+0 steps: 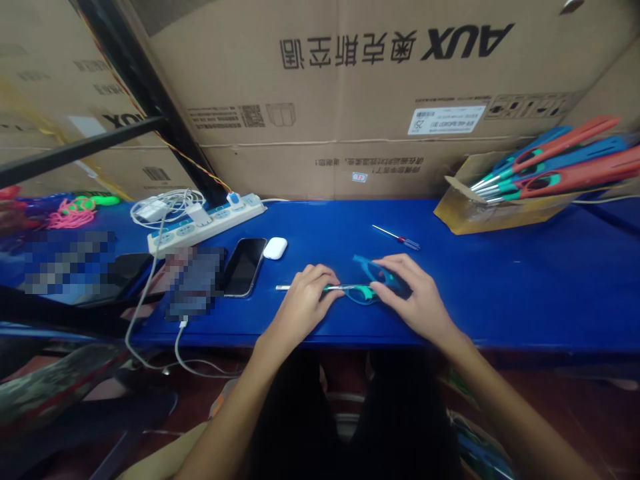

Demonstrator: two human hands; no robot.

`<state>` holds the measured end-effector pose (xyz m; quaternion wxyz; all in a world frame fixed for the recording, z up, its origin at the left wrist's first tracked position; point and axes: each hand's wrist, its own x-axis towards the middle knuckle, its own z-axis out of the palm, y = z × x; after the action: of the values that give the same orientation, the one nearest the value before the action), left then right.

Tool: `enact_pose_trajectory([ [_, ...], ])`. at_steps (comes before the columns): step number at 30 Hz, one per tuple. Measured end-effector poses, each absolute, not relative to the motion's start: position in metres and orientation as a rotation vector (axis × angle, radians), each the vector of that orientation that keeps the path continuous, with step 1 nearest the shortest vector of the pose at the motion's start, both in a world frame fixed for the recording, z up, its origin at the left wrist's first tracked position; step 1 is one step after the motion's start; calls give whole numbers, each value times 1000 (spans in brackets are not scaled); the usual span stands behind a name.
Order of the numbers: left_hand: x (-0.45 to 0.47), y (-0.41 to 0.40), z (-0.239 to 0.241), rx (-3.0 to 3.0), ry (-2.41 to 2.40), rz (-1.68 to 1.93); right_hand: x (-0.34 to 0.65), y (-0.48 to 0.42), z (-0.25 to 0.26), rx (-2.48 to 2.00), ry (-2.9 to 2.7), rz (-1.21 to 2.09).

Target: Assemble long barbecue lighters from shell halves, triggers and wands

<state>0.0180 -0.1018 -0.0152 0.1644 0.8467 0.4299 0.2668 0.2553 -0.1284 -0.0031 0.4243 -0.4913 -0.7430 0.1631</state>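
My left hand (310,297) pinches a thin silver rod (286,288) that lies level and sticks out on both sides of its fingers. At the rod's right end is a blue plastic piece with rounded loops (361,297) and a bright green part (368,292) in it. My right hand (411,293) is closed by thumb and fingers on the blue loops. The exact kind of this piece cannot be made out. Behind the right hand lies a small screwdriver (400,239) with a clear, reddish handle.
A blue table (500,287) bears a phone (245,267), a white earbud case (275,248), a power strip (205,223) and cables. At the right, an open carton (480,217) holds several red and blue pieces (555,163). Large cardboard boxes (350,87) stand behind. A black frame post (175,133) rises at the left.
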Motion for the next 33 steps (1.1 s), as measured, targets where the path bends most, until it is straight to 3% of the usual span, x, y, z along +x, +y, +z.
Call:
enact_pose_trajectory([
  [5, 16, -105, -13, 2393, 1210, 820, 274, -138, -8, -1224, -1546, 233],
  [16, 16, -99, -15, 2460, 1201, 836, 295, -139, -9, -1453, -1510, 681],
  [33, 17, -104, -14, 2490, 1188, 880, 293, -138, -12, -1574, -1744, 471],
])
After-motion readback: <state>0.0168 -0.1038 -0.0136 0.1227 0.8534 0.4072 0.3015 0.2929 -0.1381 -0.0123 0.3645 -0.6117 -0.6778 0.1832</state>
